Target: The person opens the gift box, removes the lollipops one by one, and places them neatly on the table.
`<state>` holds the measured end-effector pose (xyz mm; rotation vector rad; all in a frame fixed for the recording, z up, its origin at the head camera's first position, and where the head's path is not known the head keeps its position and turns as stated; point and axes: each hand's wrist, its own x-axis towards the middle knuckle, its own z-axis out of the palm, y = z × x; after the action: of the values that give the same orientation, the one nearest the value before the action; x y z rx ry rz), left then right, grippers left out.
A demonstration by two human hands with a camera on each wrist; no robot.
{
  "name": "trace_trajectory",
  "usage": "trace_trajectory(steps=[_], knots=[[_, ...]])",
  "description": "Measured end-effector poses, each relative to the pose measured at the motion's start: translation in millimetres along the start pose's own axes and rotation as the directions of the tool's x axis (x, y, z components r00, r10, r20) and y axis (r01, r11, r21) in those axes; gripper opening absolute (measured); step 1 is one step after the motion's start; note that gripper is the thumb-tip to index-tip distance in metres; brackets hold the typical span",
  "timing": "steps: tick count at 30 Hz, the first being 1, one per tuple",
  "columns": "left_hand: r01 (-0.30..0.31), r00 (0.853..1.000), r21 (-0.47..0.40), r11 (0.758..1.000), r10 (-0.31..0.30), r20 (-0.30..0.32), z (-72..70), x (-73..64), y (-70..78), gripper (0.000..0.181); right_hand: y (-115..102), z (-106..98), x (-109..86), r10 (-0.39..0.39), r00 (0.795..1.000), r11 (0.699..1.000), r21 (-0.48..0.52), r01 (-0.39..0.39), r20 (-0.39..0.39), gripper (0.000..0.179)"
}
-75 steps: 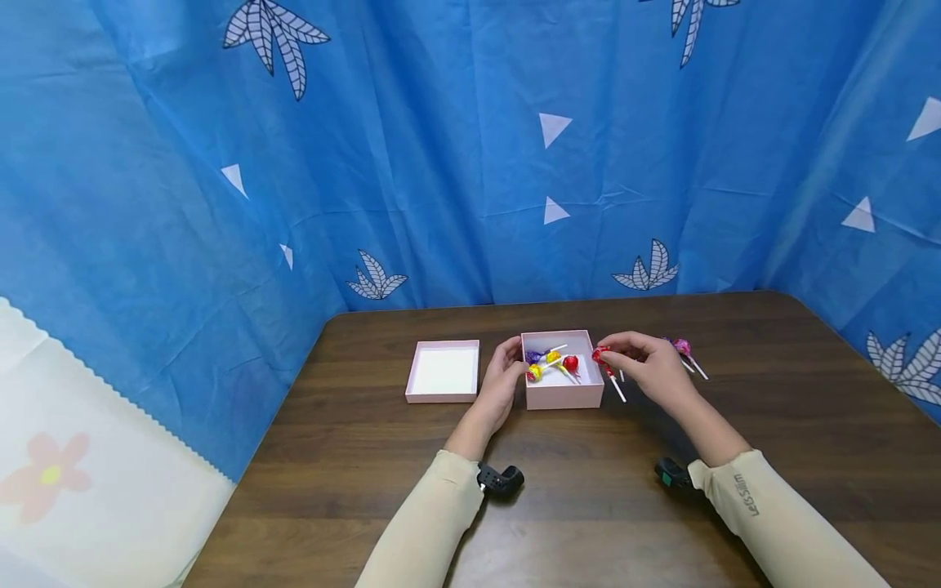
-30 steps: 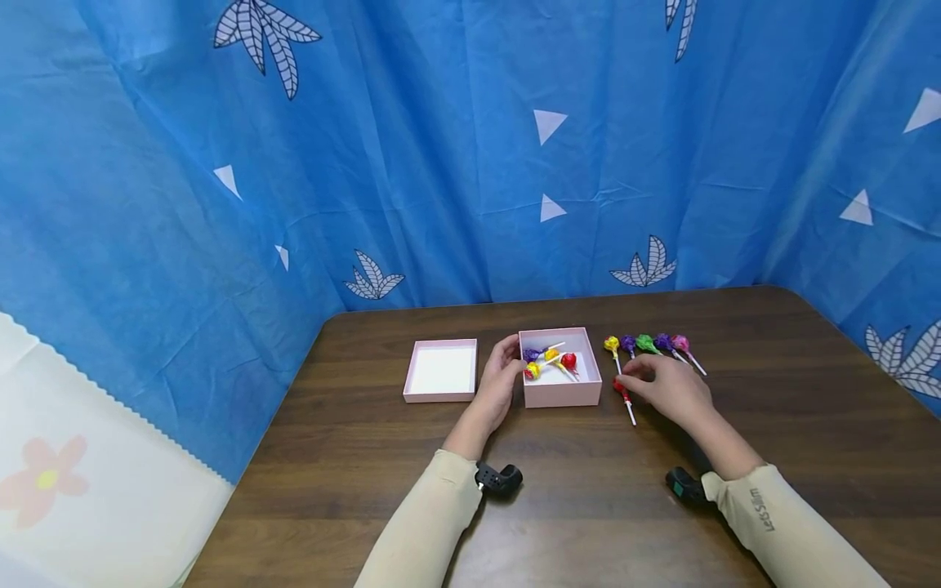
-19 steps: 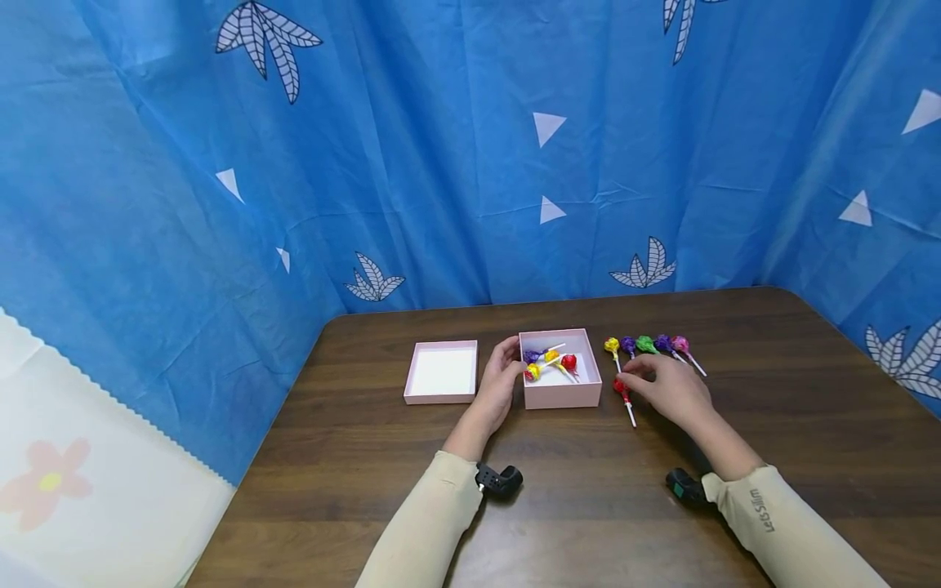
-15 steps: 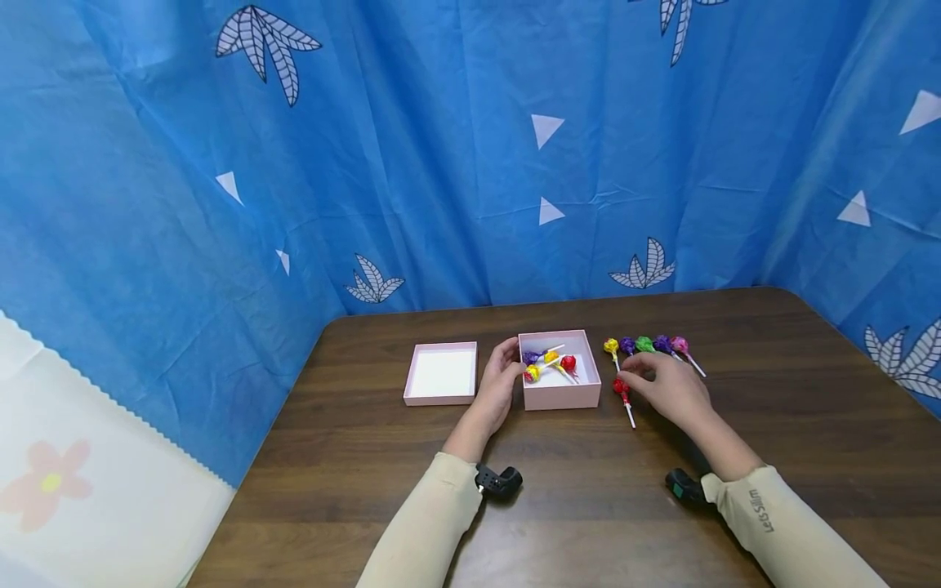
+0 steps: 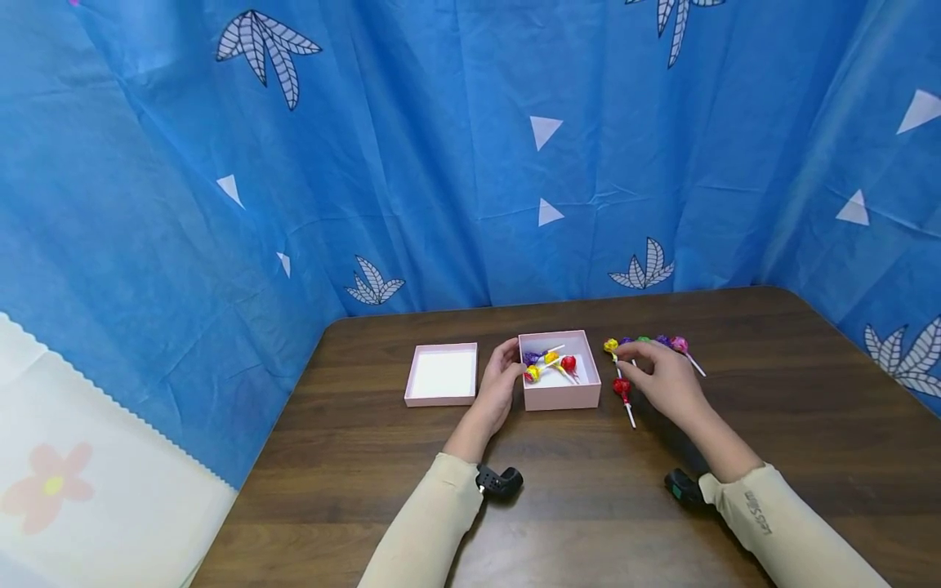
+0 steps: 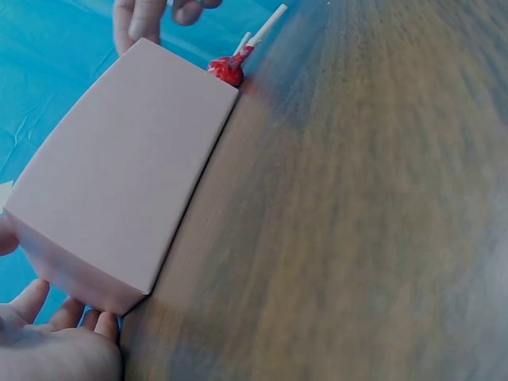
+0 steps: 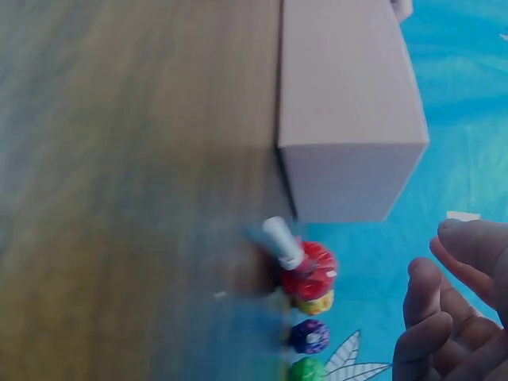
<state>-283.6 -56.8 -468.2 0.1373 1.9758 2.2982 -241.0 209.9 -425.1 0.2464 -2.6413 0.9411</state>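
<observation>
My left hand (image 5: 498,384) holds the left side of a pink open box (image 5: 562,398), with its thumb at the rim and fingers against the outer wall. Inside lie several lollipops, among them a red lollipop (image 5: 569,364) and a purple lollipop (image 5: 532,358). To the right of the box my right hand (image 5: 662,380) is raised with thumb and forefinger apart, nothing between them. Below its fingertips a red lollipop (image 5: 622,388) lies on the table, stick toward me. Behind it lies a yellow lollipop (image 5: 611,345); the hand partly covers purple and green lollipops there.
The box lid (image 5: 441,374), white inside, lies on the brown wooden table (image 5: 573,498) left of my left hand. A pink lollipop (image 5: 680,345) ends the row at the right. A blue curtain (image 5: 441,163) hangs behind the table.
My right hand carried the red lollipop from the box's right rim to the table, let it go, then rose slightly away from it. My left hand has stayed at the box.
</observation>
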Motion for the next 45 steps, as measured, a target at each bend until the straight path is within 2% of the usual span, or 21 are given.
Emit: trace_trajectory(steps=[7, 13, 20, 22, 26, 31, 41, 45], knots=[[-0.012, 1.0, -0.001, 1.0, 0.012, 0.005, -0.5, 1.7, 0.9, 0.054, -16.3, -4.4, 12.1, -0.07, 0.997, 0.997, 0.032, 0.071, -0.015, 0.024], [-0.008, 1.0, -0.017, 1.0, 0.008, -0.01, 0.6, 0.6, -1.4, 0.054, -36.4, -3.4, 22.9, -0.097, 0.994, 0.995, 0.041, 0.095, 0.048, 0.024], [-0.051, 0.998, -0.061, 0.997, 0.053, 0.028, 4.6, 1.6, -5.9, 0.056, -54.7, 2.4, 32.7, -0.112, 0.988, 0.993, 0.046, 0.108, 0.103, 0.024], [-0.053, 0.998, -0.064, 0.997, 0.055, 0.026, 4.5, 1.3, -6.3, 0.057, -58.7, 6.0, 35.1, -0.11, 0.984, 0.993, 0.065, 0.102, 0.137, 0.024], [-0.039, 0.999, -0.065, 0.997, 0.041, 0.024, 2.6, 0.1, -6.0, 0.056, -63.4, 16.1, 40.1, -0.064, 0.977, 0.99, 0.137, 0.036, 0.206, 0.026], [-0.031, 0.999, -0.057, 0.998, 0.033, 0.026, 0.6, -0.5, -4.0, 0.055, -67.8, 29.0, 46.8, -0.054, 0.969, 0.984, 0.18, 0.01, 0.24, 0.025], [-0.05, 0.998, -0.081, 0.996, 0.052, 0.027, 1.9, 1.2, -3.7, 0.055, -66.8, 44.1, 58.1, -0.074, 0.941, 0.994, 0.101, 0.043, 0.331, 0.024], [-0.048, 0.998, -0.095, 0.994, 0.051, 0.034, 0.5, 1.0, -4.6, 0.056, -67.7, 50.2, 61.5, -0.081, 0.917, 0.992, 0.121, 0.036, 0.391, 0.026]])
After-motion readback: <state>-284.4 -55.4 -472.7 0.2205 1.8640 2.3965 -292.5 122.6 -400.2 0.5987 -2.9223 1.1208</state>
